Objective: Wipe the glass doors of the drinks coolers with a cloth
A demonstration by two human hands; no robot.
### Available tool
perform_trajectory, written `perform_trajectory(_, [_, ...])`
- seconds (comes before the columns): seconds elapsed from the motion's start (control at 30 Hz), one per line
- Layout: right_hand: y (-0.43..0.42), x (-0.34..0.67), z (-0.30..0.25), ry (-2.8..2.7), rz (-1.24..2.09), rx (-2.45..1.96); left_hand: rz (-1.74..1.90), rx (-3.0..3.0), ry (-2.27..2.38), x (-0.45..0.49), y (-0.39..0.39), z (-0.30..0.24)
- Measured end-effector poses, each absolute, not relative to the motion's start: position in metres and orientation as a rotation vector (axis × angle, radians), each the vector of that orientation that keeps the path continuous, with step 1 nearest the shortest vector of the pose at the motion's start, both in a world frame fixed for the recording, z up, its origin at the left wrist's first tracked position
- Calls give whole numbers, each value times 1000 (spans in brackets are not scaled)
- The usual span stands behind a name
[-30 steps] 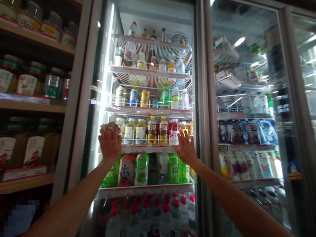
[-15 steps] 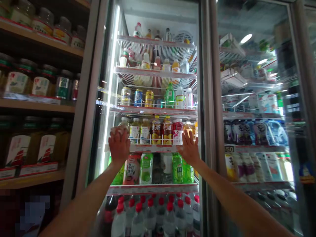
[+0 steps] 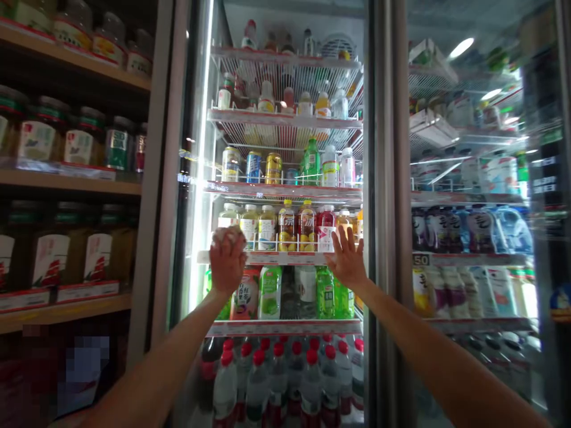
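My left hand [image 3: 227, 261] is closed on a crumpled white cloth [image 3: 228, 235] and presses it against the glass door [image 3: 285, 77] of a drinks fridge, at the height of the middle shelf. My right hand [image 3: 345, 258] lies flat on the same glass with fingers spread, close to the door's right frame [image 3: 379, 178]. Behind the glass stand rows of bottled teas [image 3: 289, 226], cans [image 3: 254, 166] and red-capped water bottles [image 3: 285, 380].
A second fridge door [image 3: 473, 178] with more drinks is at the right. At the left, wooden shelves [image 3: 66, 178] hold labelled jars [image 3: 49, 139] and bottles.
My left hand with the cloth has slid to the right along the glass. My right hand stays flat near the frame. The view has shifted left and a little down.
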State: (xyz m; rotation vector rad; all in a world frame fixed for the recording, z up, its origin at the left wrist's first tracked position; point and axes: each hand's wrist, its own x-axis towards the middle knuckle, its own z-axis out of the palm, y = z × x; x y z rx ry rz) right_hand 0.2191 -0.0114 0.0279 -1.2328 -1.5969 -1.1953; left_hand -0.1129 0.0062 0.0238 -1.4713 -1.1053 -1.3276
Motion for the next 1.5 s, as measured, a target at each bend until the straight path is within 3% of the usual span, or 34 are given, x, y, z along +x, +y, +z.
perform_trajectory(0.1, [-12,220,28,-1605,-1183,-1230,-1113,-1691,-916,-97,5,17])
perform_trajectory(0.33, [-11,220,27,-1589,-1221,-1243,-1558,-1167,-1268,-151,6,14])
perform_trajectory(0.57, [-11,223,27,-1595,-1263,-1221,-1059,-1647,-872,-111,8,-4])
perform_trajectory(0.77, [-11,222,26,-1586,-1267,-1212,-1547,-1085,-1338,-159,11,3])
perform_trajectory(1.07, [-10,224,26,-1601,-1241,-1193,-1048,-1644,-777,-88,11,-28])
perform_trajectory(1.33, [-14,220,27,-1600,-1210,-1254,-1567,-1097,-1302,-127,10,-8])
perform_trajectory(1.5, [-15,219,25,-1592,-1215,-1262,-1177,-1549,-953,-80,8,-17])
